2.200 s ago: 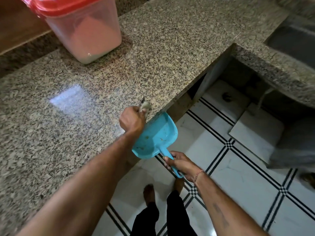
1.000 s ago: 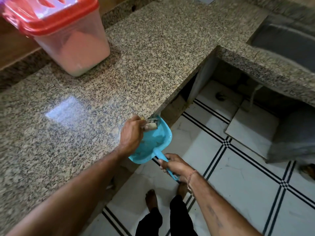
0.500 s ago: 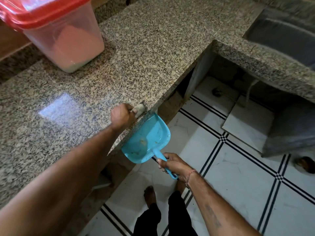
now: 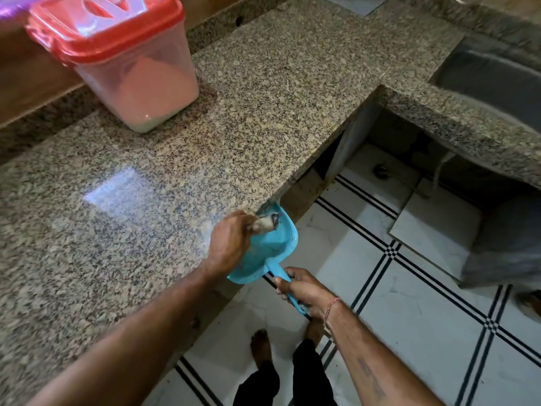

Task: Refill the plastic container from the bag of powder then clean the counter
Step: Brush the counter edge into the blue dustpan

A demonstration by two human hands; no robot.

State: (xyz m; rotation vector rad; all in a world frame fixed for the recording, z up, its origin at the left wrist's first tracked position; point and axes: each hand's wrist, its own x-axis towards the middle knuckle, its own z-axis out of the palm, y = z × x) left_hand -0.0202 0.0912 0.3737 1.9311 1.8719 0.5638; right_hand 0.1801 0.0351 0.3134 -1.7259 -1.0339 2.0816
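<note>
Sweeping at the counter (image 4: 205,148) edge: the left hand (image 4: 231,241) is clenched on what seems to be a small brush (image 4: 266,223), blurred, its tip over the dustpan (image 4: 272,244). The right hand (image 4: 304,290), below and nearer the body, is closed around the pan's handle. Risk: a tilted pan, or a gap at the edge, would drop powder on the floor (image 4: 409,317). The container (image 4: 134,83), far beyond the left hand, is lidded red and about half full of pale powder.

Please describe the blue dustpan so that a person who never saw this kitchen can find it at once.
Find the speckled granite counter and follow its front edge toward the person. The dustpan hangs just below that edge, over the white tiled floor, its handle in the right hand. It is the only bright blue thing.
</note>
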